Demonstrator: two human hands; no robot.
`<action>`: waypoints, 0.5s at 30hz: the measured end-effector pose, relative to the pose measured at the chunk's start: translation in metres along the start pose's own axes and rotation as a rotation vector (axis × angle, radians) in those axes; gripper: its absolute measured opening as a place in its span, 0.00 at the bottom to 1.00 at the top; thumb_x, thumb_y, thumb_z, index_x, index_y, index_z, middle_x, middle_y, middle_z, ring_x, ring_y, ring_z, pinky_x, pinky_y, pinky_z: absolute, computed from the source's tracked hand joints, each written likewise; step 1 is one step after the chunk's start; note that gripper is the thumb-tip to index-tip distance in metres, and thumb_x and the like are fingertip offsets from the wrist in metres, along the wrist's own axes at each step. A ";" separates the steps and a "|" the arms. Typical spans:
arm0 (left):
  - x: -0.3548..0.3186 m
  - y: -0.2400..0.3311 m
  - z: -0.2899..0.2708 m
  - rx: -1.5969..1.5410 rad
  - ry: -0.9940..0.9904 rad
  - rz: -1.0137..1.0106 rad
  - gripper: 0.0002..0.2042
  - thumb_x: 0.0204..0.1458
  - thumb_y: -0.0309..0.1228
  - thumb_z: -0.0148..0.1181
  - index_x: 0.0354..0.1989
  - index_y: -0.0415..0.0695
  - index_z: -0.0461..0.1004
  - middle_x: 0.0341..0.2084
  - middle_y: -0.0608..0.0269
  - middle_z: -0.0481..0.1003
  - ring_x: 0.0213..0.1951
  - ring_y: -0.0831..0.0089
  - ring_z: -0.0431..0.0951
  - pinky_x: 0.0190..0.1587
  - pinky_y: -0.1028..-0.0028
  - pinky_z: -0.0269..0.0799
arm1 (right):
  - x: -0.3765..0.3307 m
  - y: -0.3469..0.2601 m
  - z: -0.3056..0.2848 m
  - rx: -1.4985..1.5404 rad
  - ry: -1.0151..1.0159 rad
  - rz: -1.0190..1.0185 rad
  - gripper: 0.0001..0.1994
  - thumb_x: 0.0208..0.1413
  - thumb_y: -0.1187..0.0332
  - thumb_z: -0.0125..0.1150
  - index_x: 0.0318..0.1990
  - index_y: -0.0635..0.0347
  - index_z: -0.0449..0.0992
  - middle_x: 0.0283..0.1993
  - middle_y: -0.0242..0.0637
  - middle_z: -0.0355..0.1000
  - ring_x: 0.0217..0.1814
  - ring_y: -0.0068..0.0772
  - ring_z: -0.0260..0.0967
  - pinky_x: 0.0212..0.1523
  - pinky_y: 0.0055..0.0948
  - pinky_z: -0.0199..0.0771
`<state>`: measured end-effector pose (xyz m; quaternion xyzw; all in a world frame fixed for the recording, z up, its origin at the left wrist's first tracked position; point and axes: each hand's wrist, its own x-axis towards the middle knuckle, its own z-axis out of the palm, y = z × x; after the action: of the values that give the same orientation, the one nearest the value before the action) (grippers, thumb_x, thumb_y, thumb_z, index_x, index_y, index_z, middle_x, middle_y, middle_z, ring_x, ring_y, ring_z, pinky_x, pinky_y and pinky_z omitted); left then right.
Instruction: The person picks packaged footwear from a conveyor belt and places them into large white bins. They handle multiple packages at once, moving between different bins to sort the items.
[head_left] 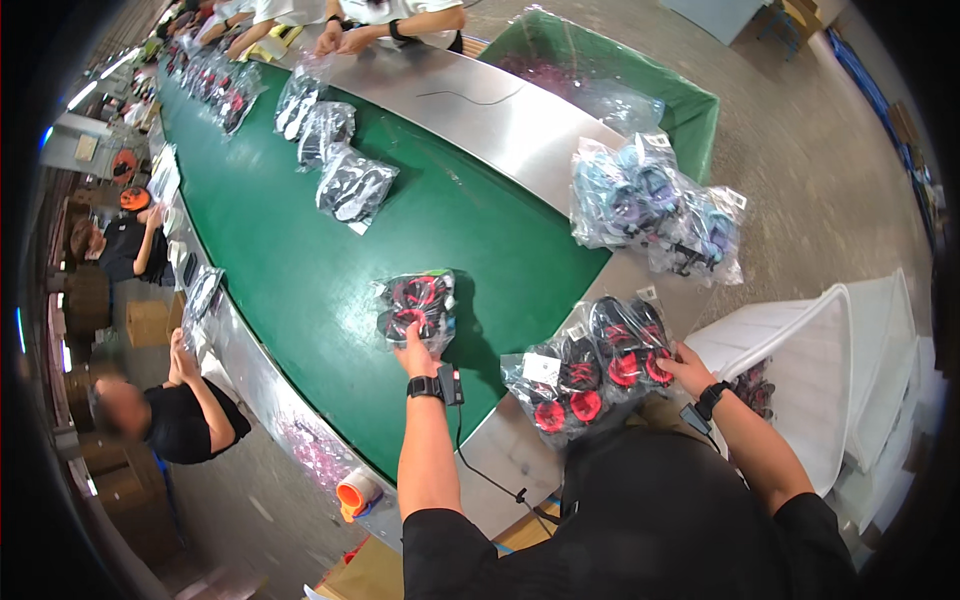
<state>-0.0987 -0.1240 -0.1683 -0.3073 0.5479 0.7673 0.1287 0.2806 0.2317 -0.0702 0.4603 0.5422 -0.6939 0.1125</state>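
My left hand (418, 360) grips the near edge of a clear plastic bag holding black and red shoes (420, 300), over the green conveyor belt (320, 270). My right hand (690, 372) is closed on the side of another clear bag of black and red shoes (628, 345) at the belt's near end; its fingers are partly hidden behind the bag. Against that one, to the left, lies a similar bag of shoes (565, 380) with a white label. Bags of pale blue and purple shoes (650, 200) are piled just beyond, on the metal edge.
Several bagged dark shoes (355, 185) lie farther up the belt. A green-lined bin (690, 110) stands at the far right, white sacks (800, 350) at my right. An orange tape dispenser (355, 492) sits on the left metal ledge. Co-workers (200, 415) line the belt.
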 end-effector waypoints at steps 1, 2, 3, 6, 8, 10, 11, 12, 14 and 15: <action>-0.005 0.003 -0.006 0.023 -0.042 -0.027 0.25 0.49 0.28 0.62 0.57 0.43 0.66 0.46 0.56 0.74 0.43 0.60 0.79 0.42 0.57 0.81 | 0.001 -0.001 0.000 0.026 0.004 0.008 0.24 0.57 0.72 0.61 0.61 0.67 0.63 0.49 0.36 0.72 0.47 0.24 0.70 0.50 0.27 0.71; -0.008 0.009 -0.012 -0.020 -0.048 -0.079 0.23 0.50 0.30 0.61 0.56 0.43 0.68 0.46 0.56 0.75 0.43 0.60 0.79 0.43 0.57 0.81 | -0.001 0.000 0.002 0.037 0.032 0.033 0.25 0.57 0.72 0.61 0.62 0.67 0.63 0.50 0.37 0.72 0.48 0.25 0.70 0.51 0.27 0.71; -0.014 0.015 -0.019 -0.083 -0.071 -0.166 0.21 0.51 0.33 0.60 0.55 0.43 0.69 0.46 0.56 0.75 0.43 0.60 0.79 0.43 0.57 0.81 | 0.001 0.001 0.003 0.003 0.015 -0.004 0.26 0.58 0.72 0.61 0.62 0.67 0.63 0.52 0.37 0.72 0.52 0.25 0.70 0.55 0.27 0.70; -0.040 0.040 -0.051 -0.072 -0.102 -0.257 0.22 0.54 0.43 0.54 0.54 0.46 0.71 0.49 0.59 0.76 0.47 0.60 0.79 0.48 0.58 0.77 | 0.009 0.005 0.007 0.028 -0.001 -0.012 0.28 0.57 0.68 0.63 0.62 0.68 0.63 0.52 0.35 0.71 0.51 0.24 0.68 0.55 0.26 0.68; -0.069 0.048 -0.080 -0.143 -0.357 -0.215 0.22 0.56 0.44 0.52 0.56 0.47 0.71 0.50 0.61 0.76 0.49 0.62 0.77 0.50 0.59 0.75 | 0.019 0.006 0.011 -0.123 0.043 -0.076 0.29 0.56 0.61 0.66 0.60 0.68 0.65 0.42 0.31 0.69 0.42 0.22 0.64 0.46 0.25 0.66; -0.093 0.050 -0.106 0.025 -0.245 -0.202 0.23 0.54 0.42 0.50 0.56 0.44 0.69 0.48 0.59 0.76 0.47 0.61 0.78 0.49 0.60 0.75 | 0.029 0.006 0.017 -0.097 0.035 -0.057 0.28 0.55 0.60 0.67 0.59 0.68 0.66 0.39 0.30 0.67 0.40 0.23 0.61 0.44 0.25 0.65; -0.107 0.046 -0.119 0.037 -0.264 -0.214 0.17 0.54 0.36 0.51 0.51 0.44 0.70 0.43 0.63 0.76 0.44 0.67 0.78 0.45 0.63 0.77 | 0.031 0.007 0.019 -0.144 0.081 -0.038 0.28 0.55 0.60 0.67 0.58 0.67 0.67 0.38 0.29 0.65 0.38 0.23 0.60 0.42 0.26 0.65; -0.122 0.044 -0.132 0.011 -0.280 -0.194 0.14 0.51 0.34 0.53 0.47 0.46 0.71 0.38 0.67 0.76 0.41 0.69 0.78 0.43 0.65 0.77 | 0.033 0.006 0.023 -0.088 0.031 -0.125 0.27 0.55 0.61 0.66 0.58 0.67 0.67 0.40 0.30 0.68 0.41 0.23 0.62 0.45 0.26 0.66; -0.140 0.030 -0.148 0.256 -0.264 -0.218 0.13 0.48 0.29 0.56 0.43 0.45 0.72 0.33 0.67 0.76 0.35 0.71 0.77 0.40 0.68 0.76 | 0.033 0.004 0.027 -0.014 0.011 -0.097 0.27 0.55 0.61 0.66 0.58 0.67 0.67 0.42 0.31 0.69 0.42 0.23 0.63 0.46 0.26 0.66; -0.147 0.017 -0.152 0.352 -0.211 -0.271 0.16 0.46 0.25 0.57 0.46 0.43 0.72 0.33 0.66 0.76 0.34 0.73 0.77 0.38 0.69 0.76 | 0.033 0.002 0.028 -0.023 0.026 -0.092 0.27 0.55 0.62 0.66 0.58 0.67 0.67 0.42 0.31 0.69 0.43 0.23 0.63 0.46 0.26 0.67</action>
<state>0.0568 -0.2495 -0.0973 -0.2689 0.6105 0.6636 0.3386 0.2496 0.2184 -0.0972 0.4425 0.5724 -0.6858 0.0787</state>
